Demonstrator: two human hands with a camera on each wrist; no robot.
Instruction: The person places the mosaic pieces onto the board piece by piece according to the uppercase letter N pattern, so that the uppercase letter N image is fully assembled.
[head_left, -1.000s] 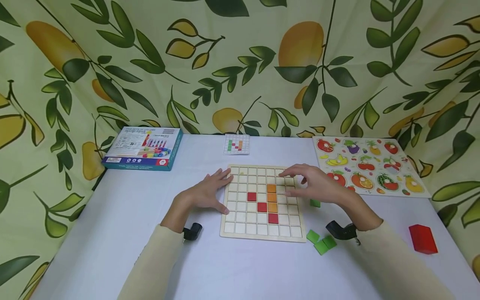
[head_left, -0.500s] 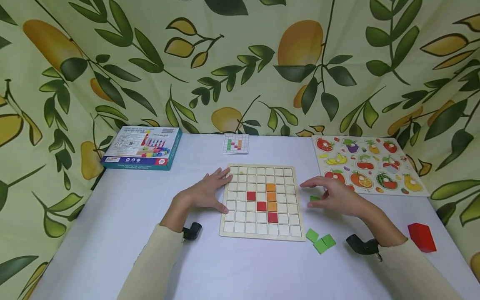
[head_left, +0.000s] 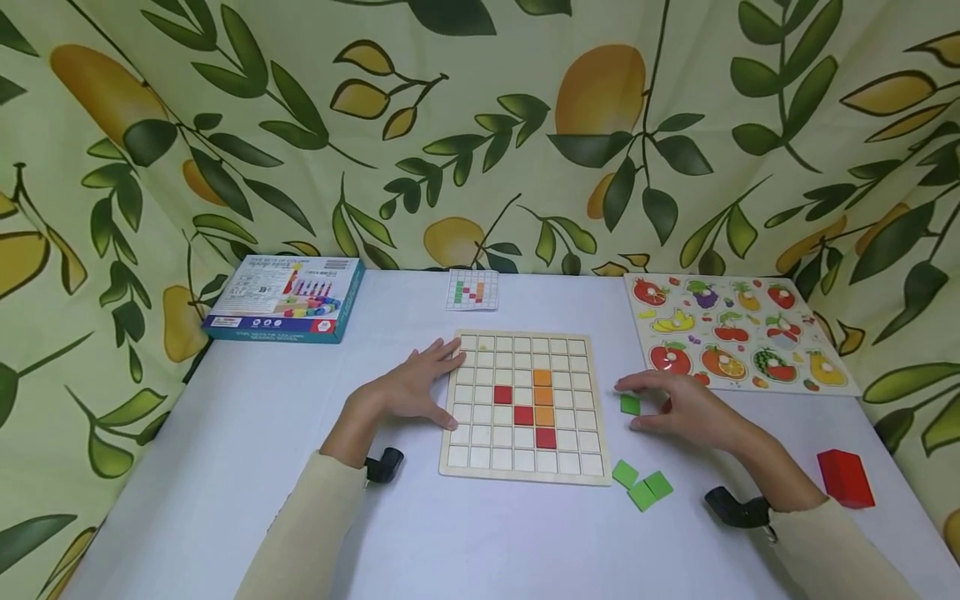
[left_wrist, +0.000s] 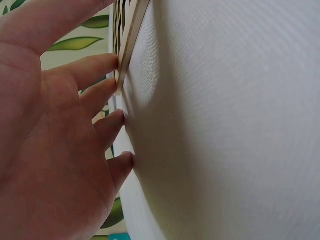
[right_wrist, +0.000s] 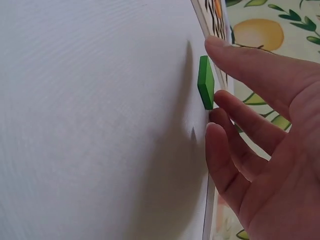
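A wooden grid board lies in the middle of the table, with several orange tiles and red tiles in its cells. My left hand rests at the board's left edge, fingers and thumb spread; the left wrist view shows its fingertips touching the wooden rim. Right of the board, a single green tile lies flat on the cloth. Around it, my right hand holds thumb and fingers apart. In the right wrist view the same green tile sits between thumb and fingers, not visibly pinched.
Three more green tiles lie near the board's lower right corner. A small pattern card is behind the board. A flat box stands back left, a fruit puzzle board back right, and a red block far right.
My right hand has moved from above the board's right side, rightward and nearer to me, down to the single green tile. The left hand has stayed at the board's edge.
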